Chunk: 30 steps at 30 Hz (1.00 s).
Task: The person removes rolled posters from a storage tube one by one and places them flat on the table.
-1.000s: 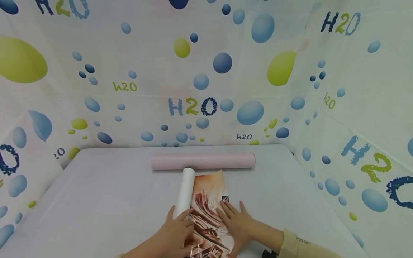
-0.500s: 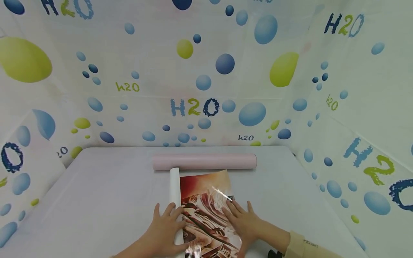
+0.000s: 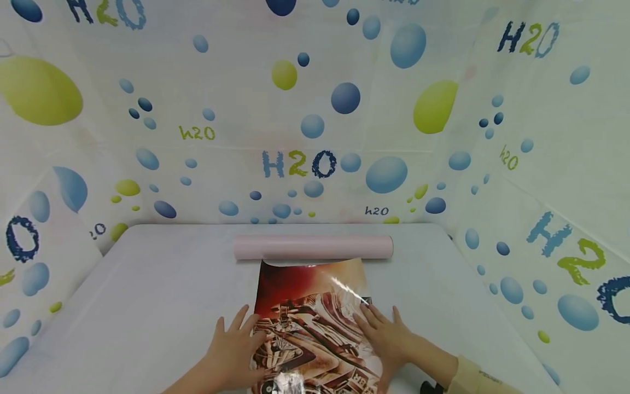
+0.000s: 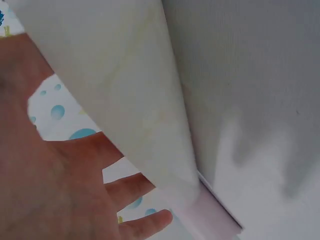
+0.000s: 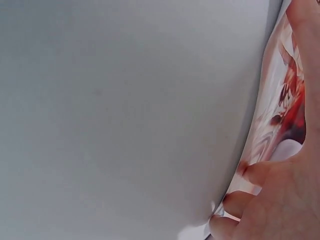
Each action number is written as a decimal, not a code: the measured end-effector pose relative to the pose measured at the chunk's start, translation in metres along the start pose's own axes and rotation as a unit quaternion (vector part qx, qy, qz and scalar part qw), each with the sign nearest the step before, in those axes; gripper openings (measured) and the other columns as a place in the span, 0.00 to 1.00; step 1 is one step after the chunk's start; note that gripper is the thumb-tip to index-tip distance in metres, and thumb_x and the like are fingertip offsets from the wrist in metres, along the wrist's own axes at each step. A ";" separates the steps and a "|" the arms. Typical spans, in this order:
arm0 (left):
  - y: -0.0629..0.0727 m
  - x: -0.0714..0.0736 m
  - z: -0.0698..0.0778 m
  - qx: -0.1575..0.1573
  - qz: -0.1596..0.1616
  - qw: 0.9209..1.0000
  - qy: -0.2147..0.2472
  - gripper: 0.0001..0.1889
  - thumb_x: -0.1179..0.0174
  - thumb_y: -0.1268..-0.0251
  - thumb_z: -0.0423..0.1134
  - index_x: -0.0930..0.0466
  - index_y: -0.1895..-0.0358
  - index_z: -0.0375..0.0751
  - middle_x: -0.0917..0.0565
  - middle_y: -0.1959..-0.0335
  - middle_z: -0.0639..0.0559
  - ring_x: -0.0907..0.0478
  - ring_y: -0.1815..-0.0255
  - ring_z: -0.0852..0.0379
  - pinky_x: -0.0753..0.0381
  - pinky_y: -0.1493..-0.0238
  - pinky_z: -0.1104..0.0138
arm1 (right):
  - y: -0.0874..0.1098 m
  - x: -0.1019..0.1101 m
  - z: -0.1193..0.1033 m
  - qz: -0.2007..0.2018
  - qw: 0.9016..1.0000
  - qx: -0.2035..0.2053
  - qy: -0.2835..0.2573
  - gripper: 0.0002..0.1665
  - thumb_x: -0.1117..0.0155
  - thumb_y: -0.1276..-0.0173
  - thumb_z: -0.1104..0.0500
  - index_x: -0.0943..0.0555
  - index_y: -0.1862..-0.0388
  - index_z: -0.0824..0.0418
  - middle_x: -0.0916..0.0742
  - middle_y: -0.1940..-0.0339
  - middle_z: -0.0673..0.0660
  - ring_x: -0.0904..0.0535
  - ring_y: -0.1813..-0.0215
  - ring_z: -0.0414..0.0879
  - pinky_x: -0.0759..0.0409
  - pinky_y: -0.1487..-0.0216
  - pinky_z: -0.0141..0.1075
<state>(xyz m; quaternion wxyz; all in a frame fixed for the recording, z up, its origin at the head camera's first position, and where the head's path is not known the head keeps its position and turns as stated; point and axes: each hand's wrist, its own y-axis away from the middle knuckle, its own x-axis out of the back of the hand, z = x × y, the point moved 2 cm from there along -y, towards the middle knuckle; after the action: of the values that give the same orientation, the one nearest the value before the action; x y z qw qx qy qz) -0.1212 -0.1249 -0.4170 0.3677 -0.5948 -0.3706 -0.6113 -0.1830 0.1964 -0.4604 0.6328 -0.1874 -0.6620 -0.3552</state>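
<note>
A glossy poster (image 3: 315, 328) with a red and brown machine-like picture lies partly unrolled in the middle of the table. Along its left edge my left hand (image 3: 228, 353) touches the sheet with fingers spread. The left wrist view shows the curled white back (image 4: 120, 90) of the poster, which hides some of the fingertips. On the poster's right edge my right hand (image 3: 391, 342) rests with spread fingers. In the right wrist view, several fingertips (image 5: 232, 204) press near that edge, which curves slightly. The poster's near end falls outside the head view.
A pale pink roll (image 3: 313, 247) lies crosswise just beyond the poster's far edge. The white table (image 3: 162, 290) extends to both sides. A curtain (image 3: 236, 98) printed with blue and green drops hangs behind and around it. Something small and black (image 3: 430, 387) shows beneath the right wrist.
My left hand has moved left, and the white rolled part has opened out, so much more of the picture shows. The right hand stays on the right edge, shifting slightly right.
</note>
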 end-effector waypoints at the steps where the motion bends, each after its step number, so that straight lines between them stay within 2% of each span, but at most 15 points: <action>1: 0.001 0.000 -0.002 0.001 -0.007 1.000 0.001 0.36 0.37 0.63 0.68 0.23 0.52 0.47 0.32 0.41 0.42 0.44 0.36 0.34 0.39 0.57 0.31 | 0.001 0.000 0.001 0.000 1.000 -0.001 -0.001 0.85 0.36 0.85 0.19 0.53 0.27 0.59 0.49 0.27 0.65 0.53 0.29 0.61 0.49 0.46 0.71; 6: 0.007 -0.003 -0.007 -0.013 -0.016 1.000 -0.017 0.57 0.40 0.79 0.79 0.33 0.38 0.50 0.38 0.35 0.42 0.48 0.34 0.32 0.37 0.58 0.32 | 0.005 0.001 0.007 0.002 1.000 0.001 -0.010 0.85 0.36 0.84 0.19 0.53 0.27 0.60 0.49 0.28 0.66 0.53 0.29 0.62 0.49 0.46 0.72; 9: 0.008 -0.010 -0.008 -0.009 -0.023 0.999 -0.041 0.61 0.40 0.81 0.79 0.40 0.33 0.50 0.42 0.33 0.42 0.52 0.33 0.32 0.37 0.57 0.33 | 0.007 0.002 0.010 0.006 1.000 0.007 -0.020 0.85 0.35 0.84 0.19 0.53 0.27 0.60 0.49 0.28 0.65 0.53 0.29 0.62 0.49 0.47 0.72; 13: 0.008 -0.021 -0.011 0.012 -0.047 0.996 -0.073 0.62 0.37 0.80 0.76 0.46 0.32 0.52 0.46 0.31 0.43 0.54 0.32 0.35 0.36 0.54 0.34 | 0.008 0.000 0.014 0.014 0.999 0.019 -0.031 0.86 0.33 0.84 0.21 0.54 0.27 0.60 0.50 0.28 0.65 0.53 0.29 0.63 0.49 0.48 0.73; 16: 0.007 -0.028 -0.013 0.030 -0.071 0.994 -0.077 0.62 0.36 0.79 0.75 0.47 0.31 0.51 0.47 0.30 0.43 0.55 0.31 0.36 0.38 0.52 0.34 | 0.009 -0.001 0.017 0.022 0.999 0.033 -0.032 0.87 0.32 0.85 0.22 0.55 0.27 0.60 0.50 0.27 0.66 0.53 0.29 0.63 0.48 0.49 0.73; 19: 0.006 -0.033 -0.016 0.045 -0.092 0.993 -0.063 0.60 0.32 0.77 0.70 0.45 0.32 0.47 0.48 0.30 0.43 0.56 0.30 0.37 0.41 0.50 0.34 | 0.010 -0.002 0.020 0.033 0.997 0.050 -0.038 0.87 0.30 0.86 0.23 0.55 0.27 0.61 0.51 0.28 0.66 0.53 0.29 0.64 0.48 0.51 0.74; 23: 0.004 -0.036 -0.017 0.049 -0.107 0.992 -0.033 0.57 0.29 0.73 0.63 0.42 0.33 0.42 0.46 0.30 0.43 0.57 0.30 0.38 0.44 0.49 0.33 | 0.012 -0.002 0.023 0.047 0.995 0.068 -0.048 0.87 0.27 0.86 0.25 0.54 0.28 0.63 0.50 0.28 0.69 0.53 0.30 0.66 0.46 0.53 0.75; 30: 0.004 -0.037 -0.016 0.061 -0.121 0.991 -0.010 0.59 0.33 0.71 0.69 0.44 0.32 0.40 0.46 0.30 0.45 0.58 0.29 0.40 0.47 0.47 0.32 | 0.014 -0.006 0.027 0.058 0.993 0.083 -0.057 0.87 0.26 0.86 0.27 0.55 0.28 0.64 0.50 0.29 0.70 0.52 0.31 0.68 0.45 0.53 0.74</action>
<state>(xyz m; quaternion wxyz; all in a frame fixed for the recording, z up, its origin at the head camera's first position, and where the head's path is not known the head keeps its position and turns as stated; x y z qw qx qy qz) -0.1237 -0.1407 -0.4542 0.3228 -0.5280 -0.4800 -0.6218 -0.1915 0.2260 -0.4616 0.6267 -0.1924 -0.7125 -0.2504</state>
